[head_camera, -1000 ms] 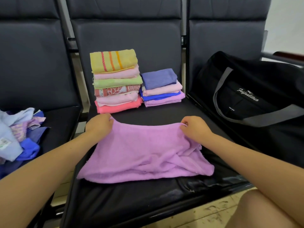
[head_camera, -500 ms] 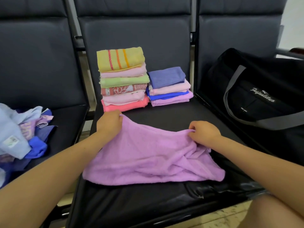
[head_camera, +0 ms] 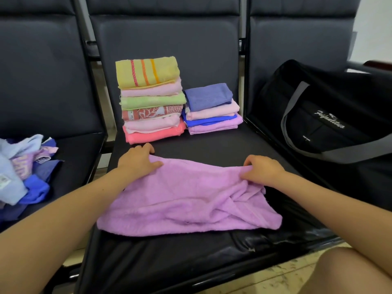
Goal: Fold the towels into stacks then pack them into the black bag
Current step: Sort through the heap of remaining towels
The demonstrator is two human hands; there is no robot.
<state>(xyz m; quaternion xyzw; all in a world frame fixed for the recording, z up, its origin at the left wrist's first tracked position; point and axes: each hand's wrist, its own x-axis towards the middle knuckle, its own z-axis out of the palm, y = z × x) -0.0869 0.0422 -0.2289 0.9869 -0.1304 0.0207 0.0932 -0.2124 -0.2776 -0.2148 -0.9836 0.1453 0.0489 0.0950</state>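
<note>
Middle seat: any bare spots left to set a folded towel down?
Bare seat between the stacks and the lilac towel's far edge, and a front strip between the towel and the seat edge. Back is crowded. Left seat: free beside the unfolded pile. Right seat holds the black bag.

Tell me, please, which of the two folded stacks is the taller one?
The left stack, topped by the yellow striped towel; it holds six towels, while the right stack holds four and ends lower.

bare forearms (head_camera: 70, 209), no sleeves, bare knee (head_camera: 347, 270)
</note>
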